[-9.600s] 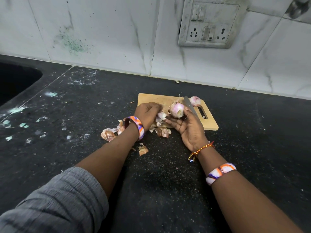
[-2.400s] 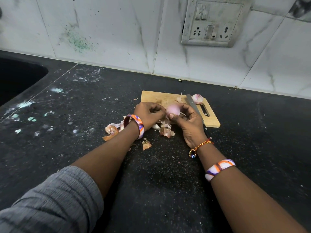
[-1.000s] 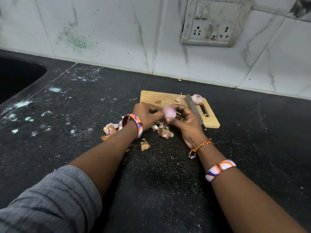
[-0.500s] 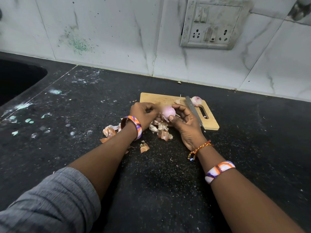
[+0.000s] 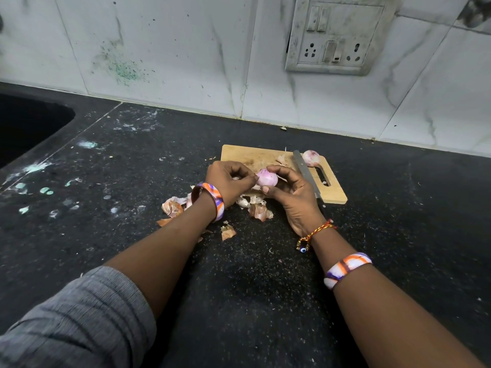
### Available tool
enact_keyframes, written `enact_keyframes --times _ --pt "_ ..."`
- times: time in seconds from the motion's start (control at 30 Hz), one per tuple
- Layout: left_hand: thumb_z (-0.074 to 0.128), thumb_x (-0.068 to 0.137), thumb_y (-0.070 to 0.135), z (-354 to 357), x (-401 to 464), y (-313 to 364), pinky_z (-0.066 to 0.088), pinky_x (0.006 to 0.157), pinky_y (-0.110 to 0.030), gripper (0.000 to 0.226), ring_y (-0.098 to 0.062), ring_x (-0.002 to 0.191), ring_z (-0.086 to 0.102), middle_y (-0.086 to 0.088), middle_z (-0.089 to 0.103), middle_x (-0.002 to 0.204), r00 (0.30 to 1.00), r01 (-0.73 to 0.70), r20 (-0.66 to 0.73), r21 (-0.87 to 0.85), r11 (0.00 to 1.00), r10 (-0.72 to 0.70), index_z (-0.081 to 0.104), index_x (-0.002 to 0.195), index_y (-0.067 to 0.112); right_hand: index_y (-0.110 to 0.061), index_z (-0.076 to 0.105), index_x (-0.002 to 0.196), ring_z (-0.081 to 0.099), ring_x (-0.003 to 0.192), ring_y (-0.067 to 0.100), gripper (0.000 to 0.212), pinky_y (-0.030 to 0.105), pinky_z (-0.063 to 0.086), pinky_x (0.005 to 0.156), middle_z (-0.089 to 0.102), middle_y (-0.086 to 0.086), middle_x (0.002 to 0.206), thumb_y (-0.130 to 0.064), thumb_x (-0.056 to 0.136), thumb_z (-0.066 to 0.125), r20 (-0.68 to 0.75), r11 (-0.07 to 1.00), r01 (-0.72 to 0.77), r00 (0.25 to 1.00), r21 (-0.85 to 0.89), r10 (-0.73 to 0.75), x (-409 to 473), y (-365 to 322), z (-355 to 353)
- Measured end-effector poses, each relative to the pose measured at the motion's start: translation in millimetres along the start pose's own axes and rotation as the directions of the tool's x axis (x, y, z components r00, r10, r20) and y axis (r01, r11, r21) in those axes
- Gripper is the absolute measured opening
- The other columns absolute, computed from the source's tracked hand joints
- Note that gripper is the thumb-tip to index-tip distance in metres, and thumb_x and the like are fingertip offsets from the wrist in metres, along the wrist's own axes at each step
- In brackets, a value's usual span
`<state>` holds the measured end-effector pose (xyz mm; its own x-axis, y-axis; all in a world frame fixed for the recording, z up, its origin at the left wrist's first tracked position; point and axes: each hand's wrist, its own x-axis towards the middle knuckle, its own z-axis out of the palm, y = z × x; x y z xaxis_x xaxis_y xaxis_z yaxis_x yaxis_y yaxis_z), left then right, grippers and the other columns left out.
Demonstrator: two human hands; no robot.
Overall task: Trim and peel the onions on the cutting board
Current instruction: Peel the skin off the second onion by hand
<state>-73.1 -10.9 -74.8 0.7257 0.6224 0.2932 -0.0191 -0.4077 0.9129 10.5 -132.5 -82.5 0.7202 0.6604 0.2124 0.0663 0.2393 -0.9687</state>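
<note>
At the far left a dark sink [image 5: 24, 123] is sunk into the black, speckled tabletop [image 5: 106, 166]. Moving in, loose papery onion skins [image 5: 172, 207] lie scattered on the tabletop just in front of the near edge of the cutting board [image 5: 247, 155]. My left hand [image 5: 228, 181], bangle at the wrist, has its fingers [image 5: 249, 179] pinched narrow against the left side of the peeled onion [image 5: 267, 177]; whether they grip a shred of skin I cannot tell. My right hand [image 5: 295, 195] cradles that onion from the right, thumb below and fingers curled over the top, holding it lifted above the board's near edge. Right of it, the knife [image 5: 305, 171] lies on the board, blade pointing away from me. Just beside the blade's far end, a second onion [image 5: 311, 157] rests on the board by its handle slot.
</note>
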Motion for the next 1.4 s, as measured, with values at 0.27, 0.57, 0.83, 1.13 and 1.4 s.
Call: enact_keyframes --times 0.27,0.57,0.83,1.13,1.4 --pt "0.065 0.076 0.008 4 4 -1 0.048 0.073 -0.026 0.016 -0.009 0.067 0.056 0.004 0.060 0.063 0.997 0.077 -0.008 0.071 0.995 -0.076 0.062 0.061 0.014 -0.014 0.059 0.094 0.063 0.085 0.006 0.035 0.024 0.055 0.078 0.064 -0.001 0.098 0.017 0.077 0.057 0.003 0.996 -0.041 0.999 0.082 0.040 -2 -4 1" --pt "0.066 0.078 0.005 3 3 -4 0.051 0.074 -0.022 0.034 -0.007 0.072 0.060 0.003 0.063 0.077 0.994 -0.065 0.080 -0.167 0.984 0.079 0.066 0.093 0.035 -0.014 0.059 0.106 0.062 0.085 0.009 0.022 0.020 0.055 0.070 0.063 0.001 0.102 -0.002 0.090 0.049 0.005 0.987 -0.073 0.997 0.146 0.073 -1 -6 2" --pt "0.068 0.077 0.004 1 3 -5 0.052 0.074 -0.023 0.025 -0.010 0.075 0.056 -0.001 0.058 0.078 0.980 -0.123 0.138 -0.163 0.979 0.146 0.060 0.079 0.028 -0.010 0.063 0.103 0.061 0.078 0.010 0.019 0.021 0.053 0.061 0.065 0.006 0.091 -0.017 0.091 0.050 -0.043 0.995 -0.098 0.994 0.037 0.099 0 -3 4" --pt "0.064 0.080 0.003 -2 3 -7 0.048 0.077 -0.023 0.021 -0.012 0.074 0.054 0.007 0.057 0.074 0.965 -0.138 0.210 -0.089 0.986 0.154 0.055 0.076 0.022 -0.009 0.063 0.102 0.060 0.065 0.003 0.018 0.018 0.049 0.051 0.064 0.003 0.084 -0.012 0.092 0.049 -0.049 0.995 -0.104 0.993 -0.009 0.103 -2 -5 6" --pt "0.064 0.080 0.002 0 1 -7 0.053 0.076 -0.031 0.027 -0.011 0.069 0.057 0.002 0.056 0.072 0.966 -0.134 0.196 -0.162 0.978 0.165 0.057 0.081 0.029 -0.011 0.064 0.086 0.060 0.053 -0.001 0.017 0.013 0.044 0.042 0.068 -0.009 0.059 -0.012 0.093 0.049 -0.092 0.996 -0.091 0.991 0.021 0.093 -3 -8 10"
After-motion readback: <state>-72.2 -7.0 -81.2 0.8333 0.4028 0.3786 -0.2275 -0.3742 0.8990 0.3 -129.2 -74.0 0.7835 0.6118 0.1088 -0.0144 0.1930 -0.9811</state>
